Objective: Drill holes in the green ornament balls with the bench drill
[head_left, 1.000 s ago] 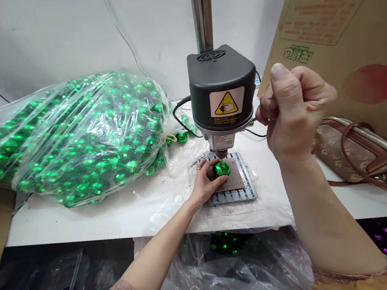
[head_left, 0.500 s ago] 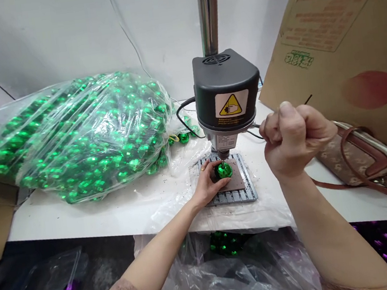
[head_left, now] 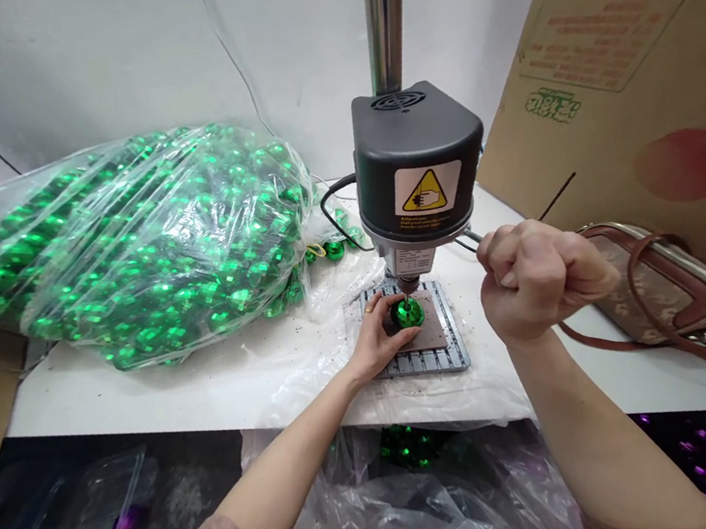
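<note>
Pinching the green ball (head_left: 410,317) between thumb and fingers, the left hand (head_left: 378,336) is steadying it on the brown board (head_left: 434,337), right under the drill (head_left: 420,160). The right hand's (head_left: 537,277) grip is curling tight around the lever (head_left: 471,237), and that fist is sitting lower than a second ago, so I'm guessing the drill is getting pulled down. Bit (head_left: 405,297) is looking like it's meeting the ball's top, but I'm not seeing how deep.

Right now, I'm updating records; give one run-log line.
left hand: fingers around green ball | right hand: gripping lever | drill bit: at ball's top
</note>
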{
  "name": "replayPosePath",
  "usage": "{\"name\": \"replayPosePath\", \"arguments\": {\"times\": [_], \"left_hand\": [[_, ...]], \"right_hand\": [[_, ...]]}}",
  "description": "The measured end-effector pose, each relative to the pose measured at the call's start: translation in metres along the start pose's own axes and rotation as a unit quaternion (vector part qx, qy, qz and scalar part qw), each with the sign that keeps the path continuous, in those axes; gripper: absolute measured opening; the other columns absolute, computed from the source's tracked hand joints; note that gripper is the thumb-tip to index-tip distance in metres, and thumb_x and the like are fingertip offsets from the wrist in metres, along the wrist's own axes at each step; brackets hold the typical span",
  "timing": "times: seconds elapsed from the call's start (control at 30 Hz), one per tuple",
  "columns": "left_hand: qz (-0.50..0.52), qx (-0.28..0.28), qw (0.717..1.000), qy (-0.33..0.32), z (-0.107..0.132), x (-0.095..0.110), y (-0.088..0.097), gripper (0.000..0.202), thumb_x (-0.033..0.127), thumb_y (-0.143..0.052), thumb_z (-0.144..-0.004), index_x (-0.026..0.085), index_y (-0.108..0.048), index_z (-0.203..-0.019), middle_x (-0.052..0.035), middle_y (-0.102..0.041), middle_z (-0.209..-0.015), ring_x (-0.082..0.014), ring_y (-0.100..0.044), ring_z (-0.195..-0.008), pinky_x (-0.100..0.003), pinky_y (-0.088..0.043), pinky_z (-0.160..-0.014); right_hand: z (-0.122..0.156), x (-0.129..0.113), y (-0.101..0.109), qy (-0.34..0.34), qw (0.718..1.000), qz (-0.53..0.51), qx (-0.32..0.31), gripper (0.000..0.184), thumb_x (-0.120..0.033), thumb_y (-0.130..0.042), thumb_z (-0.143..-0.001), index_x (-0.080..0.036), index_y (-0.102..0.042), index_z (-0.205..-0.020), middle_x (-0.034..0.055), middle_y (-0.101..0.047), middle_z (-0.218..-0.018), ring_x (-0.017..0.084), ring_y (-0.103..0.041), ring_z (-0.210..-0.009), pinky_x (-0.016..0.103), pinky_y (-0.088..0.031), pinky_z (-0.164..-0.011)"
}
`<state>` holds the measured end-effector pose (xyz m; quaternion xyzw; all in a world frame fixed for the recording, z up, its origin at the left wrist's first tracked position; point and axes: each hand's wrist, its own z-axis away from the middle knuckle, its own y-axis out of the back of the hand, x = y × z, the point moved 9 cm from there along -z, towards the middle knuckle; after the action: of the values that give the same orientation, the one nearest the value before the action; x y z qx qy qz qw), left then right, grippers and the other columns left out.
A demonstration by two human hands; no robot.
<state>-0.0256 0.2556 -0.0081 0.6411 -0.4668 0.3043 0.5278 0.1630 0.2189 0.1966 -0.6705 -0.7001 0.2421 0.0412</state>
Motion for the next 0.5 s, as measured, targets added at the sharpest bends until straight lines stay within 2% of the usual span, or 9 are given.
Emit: {"name": "replayPosePath", "arguments": {"times": [0.23, 0.5], "left_hand": [[0.007, -0.003, 1.000, 0.000, 0.000, 0.001, -0.001, 0.056, 0.038, -0.081, -0.073, 0.024, -0.059, -0.123, -0.0096, -0.057, -0.132, -0.0313, -0.037, -0.142, -0.046, -0.031, -0.116], [0.004, -0.007, 1.000, 0.009, 0.000, -0.001, -0.001, 0.056, 0.039, -0.081, -0.073, 0.025, -0.059, -0.123, -0.0092, -0.054, -0.135, -0.0315, -0.034, -0.144, -0.045, -0.030, -0.117]], "right_hand": [[0.008, -0.003, 0.003, 0.045, 0.999, -0.013, -0.022, 0.044, -0.005, -0.052, -0.080, -0.015, -0.019, -0.054, -0.0069, -0.028, -0.048, 0.000, -0.027, -0.040, 0.020, -0.027, -0.040], [0.012, -0.004, 0.004, 0.066, 0.996, -0.014, -0.051, 0.040, -0.007, -0.052, -0.082, -0.016, -0.022, -0.057, -0.0064, -0.031, -0.051, 0.001, -0.027, -0.043, 0.021, -0.027, -0.043]]}}
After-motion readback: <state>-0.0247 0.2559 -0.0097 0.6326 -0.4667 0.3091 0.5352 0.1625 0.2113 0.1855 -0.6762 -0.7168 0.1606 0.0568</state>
